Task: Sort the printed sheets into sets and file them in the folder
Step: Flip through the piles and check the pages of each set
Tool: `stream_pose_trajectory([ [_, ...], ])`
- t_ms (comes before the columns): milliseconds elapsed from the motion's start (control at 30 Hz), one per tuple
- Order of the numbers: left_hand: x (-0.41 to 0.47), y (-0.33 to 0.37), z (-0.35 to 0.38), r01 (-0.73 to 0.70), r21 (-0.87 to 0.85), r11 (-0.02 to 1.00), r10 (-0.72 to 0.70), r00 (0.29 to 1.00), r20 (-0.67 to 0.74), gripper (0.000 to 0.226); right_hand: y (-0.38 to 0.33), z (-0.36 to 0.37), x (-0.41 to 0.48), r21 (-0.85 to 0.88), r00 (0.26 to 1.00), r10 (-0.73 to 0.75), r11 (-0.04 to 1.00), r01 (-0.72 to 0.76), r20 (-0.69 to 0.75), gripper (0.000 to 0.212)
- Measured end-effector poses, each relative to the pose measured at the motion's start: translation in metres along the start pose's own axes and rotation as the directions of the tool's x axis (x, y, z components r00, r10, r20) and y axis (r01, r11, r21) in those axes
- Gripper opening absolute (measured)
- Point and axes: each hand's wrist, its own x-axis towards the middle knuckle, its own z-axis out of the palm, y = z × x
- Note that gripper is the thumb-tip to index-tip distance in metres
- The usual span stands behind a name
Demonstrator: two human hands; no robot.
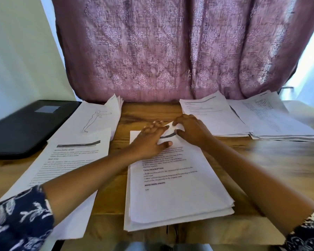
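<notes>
A stack of printed sheets (178, 194) lies in the middle of the wooden table (272, 165), its top page headed with bold text. My left hand (150, 140) rests flat on the upper part of that page, fingers straight. My right hand (190, 130) pinches the top right corner of the top sheet and curls it up. A black folder (24, 127) lies shut at the far left. Beside it is a sheet with a figure drawing (96, 120), and a text page (69, 162) lies over its near end.
Two more piles of printed sheets (214, 118) (272, 120) lie at the back right of the table. A mauve patterned curtain (170, 48) hangs behind the table's far edge. Bare wood shows between the piles and along the right side.
</notes>
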Motion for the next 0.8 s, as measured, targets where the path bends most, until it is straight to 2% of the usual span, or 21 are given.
stream_pose_trajectory([
  [67, 0.015, -0.004, 0.015, 0.024, 0.031, 0.999, -0.025, 0.998, 0.049, 0.068, 0.007, 0.004, 0.007, 0.014, 0.995, -0.002, 1.000, 0.001, 0.096, 0.029],
  [200, 0.025, -0.013, 0.030, 0.050, 0.108, 0.993, -0.057, 0.997, 0.056, 0.066, 0.020, 0.013, 0.002, -0.029, 0.974, 0.051, 0.999, -0.045, 0.221, 0.051],
  [333, 0.026, -0.016, 0.031, 0.053, 0.097, 0.994, -0.060, 0.996, 0.073, 0.066, 0.019, 0.021, 0.000, -0.115, 0.973, 0.043, 0.993, -0.018, 0.228, 0.059],
  [467, 0.026, -0.019, 0.031, 0.049, 0.046, 0.998, -0.053, 0.995, 0.079, 0.065, 0.021, 0.021, 0.001, -0.091, 0.984, 0.061, 0.995, -0.047, 0.166, 0.064],
  [567, 0.027, -0.019, 0.030, 0.078, -0.074, 0.994, -0.073, 0.995, 0.066, 0.069, 0.022, 0.015, 0.001, 0.056, 0.993, 0.109, 0.992, -0.112, 0.047, 0.068],
  [667, 0.027, -0.017, 0.027, 0.108, -0.193, 0.975, -0.101, 0.994, 0.050, 0.080, 0.026, 0.013, 0.002, 0.216, 0.985, 0.168, 0.961, -0.175, 0.052, 0.072],
  [733, 0.027, -0.017, 0.026, 0.115, -0.306, 0.945, -0.116, 0.993, 0.013, 0.075, 0.029, 0.010, 0.005, 0.273, 0.992, 0.101, 0.955, -0.118, 0.078, 0.069],
  [800, 0.027, -0.020, 0.026, 0.081, -0.433, 0.898, -0.110, 0.993, -0.041, 0.071, 0.032, 0.005, 0.007, 0.395, 0.990, -0.001, 0.917, -0.054, 0.138, 0.053],
])
